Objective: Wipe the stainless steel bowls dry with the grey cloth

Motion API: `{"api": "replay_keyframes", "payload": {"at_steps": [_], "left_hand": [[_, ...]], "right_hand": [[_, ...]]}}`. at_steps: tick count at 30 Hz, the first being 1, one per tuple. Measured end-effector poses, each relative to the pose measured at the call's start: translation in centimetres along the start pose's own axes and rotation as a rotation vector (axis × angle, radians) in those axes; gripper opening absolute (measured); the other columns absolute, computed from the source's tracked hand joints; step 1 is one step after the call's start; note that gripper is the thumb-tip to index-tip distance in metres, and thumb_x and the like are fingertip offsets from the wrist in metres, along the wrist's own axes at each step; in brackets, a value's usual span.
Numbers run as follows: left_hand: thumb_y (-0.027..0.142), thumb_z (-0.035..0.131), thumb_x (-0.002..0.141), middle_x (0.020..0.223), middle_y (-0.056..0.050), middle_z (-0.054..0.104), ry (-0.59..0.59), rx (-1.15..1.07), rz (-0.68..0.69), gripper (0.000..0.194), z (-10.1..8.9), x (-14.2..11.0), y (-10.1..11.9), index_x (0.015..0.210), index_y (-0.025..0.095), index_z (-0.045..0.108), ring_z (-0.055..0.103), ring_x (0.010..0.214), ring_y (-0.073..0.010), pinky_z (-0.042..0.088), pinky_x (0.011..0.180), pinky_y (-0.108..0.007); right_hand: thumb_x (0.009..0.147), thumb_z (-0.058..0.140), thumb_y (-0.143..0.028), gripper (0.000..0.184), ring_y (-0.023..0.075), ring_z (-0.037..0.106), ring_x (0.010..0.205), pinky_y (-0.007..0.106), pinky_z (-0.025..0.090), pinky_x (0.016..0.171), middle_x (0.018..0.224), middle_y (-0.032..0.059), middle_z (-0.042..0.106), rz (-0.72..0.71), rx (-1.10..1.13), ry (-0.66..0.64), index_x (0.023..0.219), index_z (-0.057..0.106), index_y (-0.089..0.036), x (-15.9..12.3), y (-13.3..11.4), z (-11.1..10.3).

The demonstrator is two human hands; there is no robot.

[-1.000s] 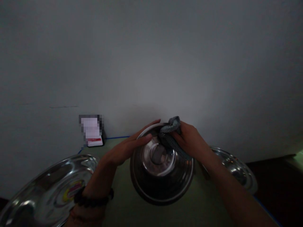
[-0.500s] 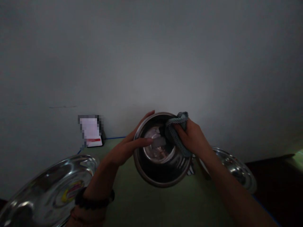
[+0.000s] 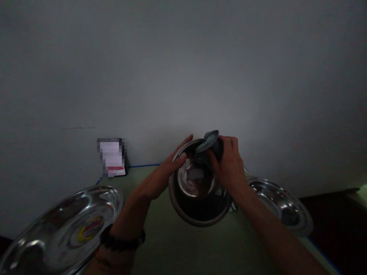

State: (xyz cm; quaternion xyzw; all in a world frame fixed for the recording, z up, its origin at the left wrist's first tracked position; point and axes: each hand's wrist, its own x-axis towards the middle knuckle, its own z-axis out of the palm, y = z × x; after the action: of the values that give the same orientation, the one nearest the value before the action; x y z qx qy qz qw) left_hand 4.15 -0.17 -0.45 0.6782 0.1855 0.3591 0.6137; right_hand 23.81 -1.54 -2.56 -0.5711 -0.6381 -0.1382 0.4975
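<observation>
A round stainless steel bowl (image 3: 200, 219) is tilted so that its inside faces me, above the green table. My left hand (image 3: 163, 175) grips its left rim, the thumb over the inner side and the fingers behind. A grey-green cloth (image 3: 208, 143) with a checked edge is bunched in my right hand (image 3: 231, 164), which presses it against the bowl's upper right inner wall and rim. A pale rectangular patch, perhaps a label, shows on the bowl's bottom. The fingers behind the bowl are mostly hidden.
Two shiny metal basins flank the bowl: a large one (image 3: 57, 225) with a yellow and red sticker at left, another (image 3: 282, 204) at right. A phone-like device (image 3: 114, 158), partly pixelated, leans against the wall (image 3: 183, 68). Blue edging borders the table (image 3: 172, 252).
My right hand has shifted the cloth up and left along the bowl's inner rim. My left thumb has drawn back from the bottom toward the rim. In view, the bowl sits slightly farther right.
</observation>
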Motion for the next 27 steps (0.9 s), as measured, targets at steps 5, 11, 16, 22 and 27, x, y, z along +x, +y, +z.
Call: {"api": "replay_keyframes", "payload": {"at_steps": [5, 11, 16, 22, 27], "left_hand": [[0.046, 0.046, 0.091, 0.149, -0.001, 0.041, 0.122, 0.072, 0.104, 0.06, 0.3, 0.3, -0.4, 0.147, 0.037, 0.027, 0.033, 0.138, -0.0326, 0.027, 0.112, -0.055], [0.047, 0.043, 0.092, 0.147, -0.003, 0.044, 0.324, 0.151, 0.213, 0.057, -0.6, 1.0, -0.8, 0.145, 0.031, 0.032, 0.034, 0.138, -0.029, 0.022, 0.115, -0.05], [0.049, 0.044, 0.091, 0.152, -0.004, 0.037, 0.505, 0.324, 0.216, 0.059, -1.0, 1.3, -1.0, 0.146, 0.029, 0.031, 0.029, 0.14, -0.0274, 0.018, 0.116, -0.05], [0.05, 0.042, 0.092, 0.154, -0.004, 0.033, 0.482, 0.446, 0.2, 0.06, -0.3, 0.9, -0.2, 0.146, 0.027, 0.03, 0.026, 0.142, -0.026, 0.013, 0.117, -0.046], [0.051, 0.038, 0.093, 0.154, -0.003, 0.033, 0.386, 0.404, 0.19, 0.06, 1.5, 1.2, -0.8, 0.147, 0.026, 0.029, 0.026, 0.142, -0.0231, 0.013, 0.118, -0.042]], "right_hand": [[0.089, 0.051, -0.028, 0.018, 0.023, 0.058, 0.095, 0.042, 0.047, 0.088, 0.101, 0.0096, 0.063, -0.093, 0.087, 0.114, 0.097, 0.064, -0.02, 0.9, 1.0, -0.8], [0.087, 0.05, -0.034, 0.026, 0.0202, 0.062, 0.088, 0.037, 0.048, 0.082, 0.094, 0.0068, 0.069, 0.19, 0.479, 0.086, 0.094, 0.068, -0.017, 1.4, 0.7, -1.4], [0.081, 0.052, -0.039, 0.025, 0.0209, 0.066, 0.08, 0.034, 0.052, 0.071, 0.08, 0.0037, 0.071, 0.731, 1.081, -0.168, 0.088, 0.065, -0.018, 1.4, 0.1, -0.1], [0.078, 0.053, -0.032, 0.015, 0.0206, 0.067, 0.082, 0.032, 0.054, 0.068, 0.087, 0.0041, 0.072, 0.945, 1.192, -0.223, 0.082, 0.06, -0.02, 0.8, -0.9, 1.2], [0.087, 0.041, -0.037, 0.03, 0.0223, 0.066, 0.092, 0.036, 0.054, 0.078, 0.095, 0.0064, 0.072, 0.673, 1.024, -0.233, 0.097, 0.063, -0.019, -1.1, -2.7, 1.7]]}}
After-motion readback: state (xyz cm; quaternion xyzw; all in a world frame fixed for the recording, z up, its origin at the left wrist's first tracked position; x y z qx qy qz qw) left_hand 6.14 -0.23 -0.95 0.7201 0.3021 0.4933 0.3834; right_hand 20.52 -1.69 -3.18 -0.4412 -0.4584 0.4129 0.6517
